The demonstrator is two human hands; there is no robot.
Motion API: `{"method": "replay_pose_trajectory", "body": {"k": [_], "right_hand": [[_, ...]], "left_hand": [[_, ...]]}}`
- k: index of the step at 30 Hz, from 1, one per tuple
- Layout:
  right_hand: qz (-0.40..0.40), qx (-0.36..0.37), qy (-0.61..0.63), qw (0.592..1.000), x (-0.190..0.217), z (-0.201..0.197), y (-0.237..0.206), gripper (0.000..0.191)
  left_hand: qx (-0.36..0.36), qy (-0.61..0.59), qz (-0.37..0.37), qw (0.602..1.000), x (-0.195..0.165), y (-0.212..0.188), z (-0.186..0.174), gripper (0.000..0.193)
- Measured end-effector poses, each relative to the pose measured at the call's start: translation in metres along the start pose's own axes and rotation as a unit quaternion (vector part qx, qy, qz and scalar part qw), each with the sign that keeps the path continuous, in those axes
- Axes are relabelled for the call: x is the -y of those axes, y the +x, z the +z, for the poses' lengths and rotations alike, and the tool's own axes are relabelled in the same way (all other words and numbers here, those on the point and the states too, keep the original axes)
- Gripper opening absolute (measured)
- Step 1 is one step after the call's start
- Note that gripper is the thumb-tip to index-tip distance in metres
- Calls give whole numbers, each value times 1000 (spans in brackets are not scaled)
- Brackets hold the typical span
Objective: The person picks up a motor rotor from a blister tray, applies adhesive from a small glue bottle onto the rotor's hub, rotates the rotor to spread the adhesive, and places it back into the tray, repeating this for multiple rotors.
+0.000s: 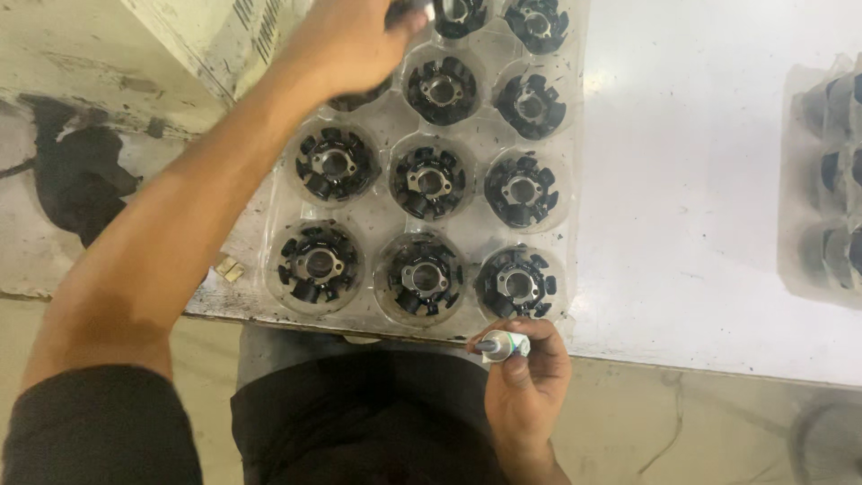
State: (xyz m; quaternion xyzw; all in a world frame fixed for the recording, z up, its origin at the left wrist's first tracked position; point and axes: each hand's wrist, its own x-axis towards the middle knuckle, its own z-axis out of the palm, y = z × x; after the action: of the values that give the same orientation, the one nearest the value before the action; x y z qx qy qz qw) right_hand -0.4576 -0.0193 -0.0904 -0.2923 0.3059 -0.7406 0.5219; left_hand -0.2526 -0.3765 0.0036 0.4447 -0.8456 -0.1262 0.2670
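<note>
1 head-worn view, steeply downward, close over the table (718, 180) edge and tray (377, 216)

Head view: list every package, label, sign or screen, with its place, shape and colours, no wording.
Clear plastic tray: middle of the table, round pockets in rows holding black ring-shaped parts.
Second clear tray: right edge, cut off, dark parts inside.
Small tube: in the right hand at the table's near edge, white with a green patch, dark nozzle.
No signs or screens.

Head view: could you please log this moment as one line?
left hand: on far-row black round part | right hand: holds small tube | clear tray: black round parts seated
</note>
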Motion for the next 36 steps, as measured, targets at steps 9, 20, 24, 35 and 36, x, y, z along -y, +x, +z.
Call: {"method": "replay_pose_trajectory", "body": {"k": [9,20,24,35,36], "right_hand": [[-41,-62,15,997,-6,25,6,35],[-10,13,73,997,-48,72,-44,34],[-23,33,-2,999,-54,87,-58,33],[-243,31,-391,887,-21,109,-51,30],[-258,40,-413,873,-21,112,-52,28]], "left_hand": [[55,-198,-9,979,-137,-198,-44,55],[-215,-722,-73,654,-151,-277,-10,71],[-179,-861,-187,437,-144,-286,-20,67],[-222,-768,-23,601,-133,-300,-35,53],[-231,-739,-19,632,-132,-302,-35,51]]}}
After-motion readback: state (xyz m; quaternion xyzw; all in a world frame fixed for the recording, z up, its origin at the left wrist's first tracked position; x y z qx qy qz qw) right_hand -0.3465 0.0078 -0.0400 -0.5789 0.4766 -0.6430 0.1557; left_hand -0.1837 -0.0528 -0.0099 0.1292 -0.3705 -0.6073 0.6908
